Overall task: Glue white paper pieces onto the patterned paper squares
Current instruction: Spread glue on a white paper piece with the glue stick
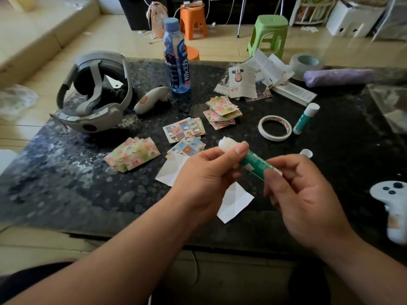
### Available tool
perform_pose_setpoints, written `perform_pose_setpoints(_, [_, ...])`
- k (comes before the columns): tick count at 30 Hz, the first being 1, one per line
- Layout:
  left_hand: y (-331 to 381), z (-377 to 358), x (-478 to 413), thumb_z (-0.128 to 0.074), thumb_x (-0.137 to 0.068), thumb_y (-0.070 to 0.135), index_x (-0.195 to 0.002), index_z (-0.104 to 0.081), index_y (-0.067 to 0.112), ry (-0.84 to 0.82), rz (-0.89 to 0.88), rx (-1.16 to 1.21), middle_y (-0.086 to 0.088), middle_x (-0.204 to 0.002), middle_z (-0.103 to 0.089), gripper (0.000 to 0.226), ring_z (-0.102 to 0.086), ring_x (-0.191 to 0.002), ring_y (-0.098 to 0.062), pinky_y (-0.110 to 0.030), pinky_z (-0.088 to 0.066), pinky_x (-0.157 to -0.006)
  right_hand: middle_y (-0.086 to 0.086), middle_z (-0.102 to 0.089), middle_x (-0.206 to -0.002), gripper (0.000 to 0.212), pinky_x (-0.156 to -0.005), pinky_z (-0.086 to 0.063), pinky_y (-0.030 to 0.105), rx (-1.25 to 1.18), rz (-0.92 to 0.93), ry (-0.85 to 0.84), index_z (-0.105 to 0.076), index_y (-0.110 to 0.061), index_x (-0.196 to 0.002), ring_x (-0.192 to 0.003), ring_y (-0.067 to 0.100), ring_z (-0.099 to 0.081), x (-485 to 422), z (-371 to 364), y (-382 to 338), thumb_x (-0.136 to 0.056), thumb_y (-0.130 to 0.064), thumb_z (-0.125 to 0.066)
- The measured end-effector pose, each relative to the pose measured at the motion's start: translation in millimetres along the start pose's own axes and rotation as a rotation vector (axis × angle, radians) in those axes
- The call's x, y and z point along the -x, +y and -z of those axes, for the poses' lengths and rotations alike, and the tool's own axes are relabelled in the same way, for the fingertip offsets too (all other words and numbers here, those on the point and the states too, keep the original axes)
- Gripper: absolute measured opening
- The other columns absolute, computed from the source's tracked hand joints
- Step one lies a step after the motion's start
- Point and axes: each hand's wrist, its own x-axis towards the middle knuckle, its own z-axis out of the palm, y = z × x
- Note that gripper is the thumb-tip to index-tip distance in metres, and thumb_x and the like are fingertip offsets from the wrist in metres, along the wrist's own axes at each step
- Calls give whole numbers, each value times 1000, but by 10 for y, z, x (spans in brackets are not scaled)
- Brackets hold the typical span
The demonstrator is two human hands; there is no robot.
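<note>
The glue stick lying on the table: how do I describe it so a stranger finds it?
Start at the dark pebble-patterned table and go to its right half, where a white tape ring lies. Just right of that ring lies the glue stick: green, white cap on, untouched, unlike the uncapped stick in the left hand and right hand.

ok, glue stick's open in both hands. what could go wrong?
1. The glue stands far out of the glue stick; it may snap or smear.
2. The left hand pinches right beside the glue, so sticky fingers may mark the white paper.
3. The loose cap beyond the right hand could get knocked away.
</note>
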Motion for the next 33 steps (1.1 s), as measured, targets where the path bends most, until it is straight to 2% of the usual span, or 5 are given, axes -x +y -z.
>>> perform_pose_setpoints(8, [-4,15,14,-75,-72,19,-77,-75,9,-36,-66,12,-4,-76,-67,11,-60,-73,-15,-29,-48,-80,-1,-29,-55,31,-30,-16,14,-1037,-812,-244,-71,-6,-98,-37,6,-22,-79,2,-197,-89,-33,-60])
perform_pose_setpoints(19, [-190,57,42,-77,-81,37,-109,-74,17,-118,-2,-334,2,-95,-73,34,-66,-85,-10,-30,-51,-77,14,-55,-69,30,-41,-33,25,-616,-550,-357,-63,-5,-104,-50,17,-39,-156,109,-90,-88,-30,-58])
perform_pose_setpoints(22, [-295,171,77,-65,-79,73,-138,-57,23,-10,9,-1021,13,-117,-65,78,-62,-104,-5,-32,-53,-92,12,-61,-72,22,-42,-33,26,-427,-483,-186,-55,-6,-102,-52,16,-44,-302,247,29,-89,-22,-64])
perform_pose_setpoints(25, [-479,305,203,-41,-90,76,-144,-46,31,-159,-158,-1827,12,-147,-40,70,-35,-133,-11,-33,-34,-112,4,-73,-77,14,-51,-40,27,77,-385,-82,-60,-15,-102,-51,11,-54,-436,370,244,-94,-17,-71])
perform_pose_setpoints(33, [-652,394,271,-27,-96,75,-158,-17,36,-276,-167,-2095,-2,-170,-3,74,-12,-151,-24,-45,-19,-116,-7,-72,-75,8,-69,-49,25,425,-270,-198,-72,-27,-86,-72,5,-66,-474,177,569,-88,-33,-77])
